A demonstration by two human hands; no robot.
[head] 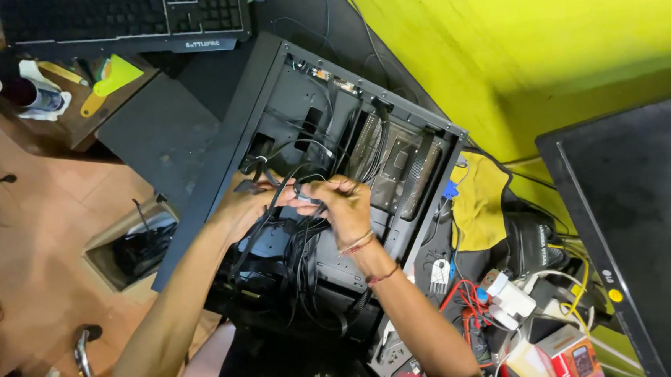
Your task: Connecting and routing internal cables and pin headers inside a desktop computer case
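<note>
Both hands met over the open computer case (309, 111): the right hand (348, 204) and left hand (246, 207) had fingers pinched on the black cables (302, 244), which hung loose toward six o'clock, unrouted.

light: bright, even, from above | glare: none | shadows: dark inside computer case (329, 157) | focus: sharp centre | edges: wide-angle bending
</note>
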